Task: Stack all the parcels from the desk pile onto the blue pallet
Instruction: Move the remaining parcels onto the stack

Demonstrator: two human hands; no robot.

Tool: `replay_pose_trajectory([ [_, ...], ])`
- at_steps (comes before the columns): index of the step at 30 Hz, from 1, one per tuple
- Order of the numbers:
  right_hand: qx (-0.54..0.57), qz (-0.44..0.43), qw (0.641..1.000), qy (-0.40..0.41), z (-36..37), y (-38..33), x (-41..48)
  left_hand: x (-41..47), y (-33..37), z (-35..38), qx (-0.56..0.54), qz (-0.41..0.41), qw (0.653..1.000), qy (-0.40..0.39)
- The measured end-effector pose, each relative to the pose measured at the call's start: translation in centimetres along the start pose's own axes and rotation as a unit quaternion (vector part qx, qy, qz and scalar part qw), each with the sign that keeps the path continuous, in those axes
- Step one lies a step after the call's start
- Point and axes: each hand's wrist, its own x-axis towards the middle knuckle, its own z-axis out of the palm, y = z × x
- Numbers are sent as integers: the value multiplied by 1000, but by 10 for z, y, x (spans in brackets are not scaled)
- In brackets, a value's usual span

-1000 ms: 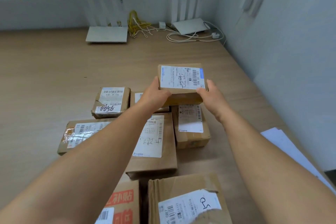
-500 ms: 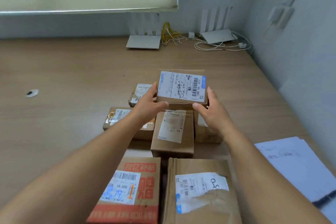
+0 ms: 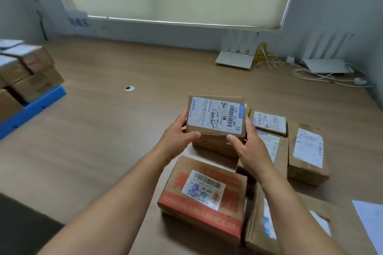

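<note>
**A:** What did the hands have?

**B:** Both gripped one small brown parcel [image 3: 215,117], white label up, held over the desk pile. I couldn't tell whether it touched the box beneath. The left hand [image 3: 178,136] clasped its nine o'clock side and the right hand [image 3: 248,147] its four o'clock corner, fingers curled round the edges.

**A:** And the pile?

**B:** It lay on the wooden desk [image 3: 103,130]. A red-printed box [image 3: 204,194] lay at six o'clock of the held one, with labelled boxes [image 3: 306,147] at three to four o'clock.

**A:** The blue pallet?

**B:** The blue pallet [image 3: 31,109] was far out at nine o'clock, well apart, bearing stacked brown boxes [image 3: 27,68]. A white router [image 3: 235,61] sat at one o'clock by the wall.
</note>
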Motion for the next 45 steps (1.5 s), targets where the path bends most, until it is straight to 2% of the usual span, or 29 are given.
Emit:
replay_pose_trajectory([
  [11,-3,-97,993,-71,164,-123,-18,-82,-51,-184,-15,0,990,141],
  [30,44,-154,974,-158,428,-276,-94,-215,-163,-448,-8,-34,953,300],
  [38,43,-180,968,-171,498,-312,-80,-214,-185,-518,2,-29,924,381],
  [45,33,-186,968,-167,573,-345,-36,-176,-210,-603,29,-53,920,387],
])
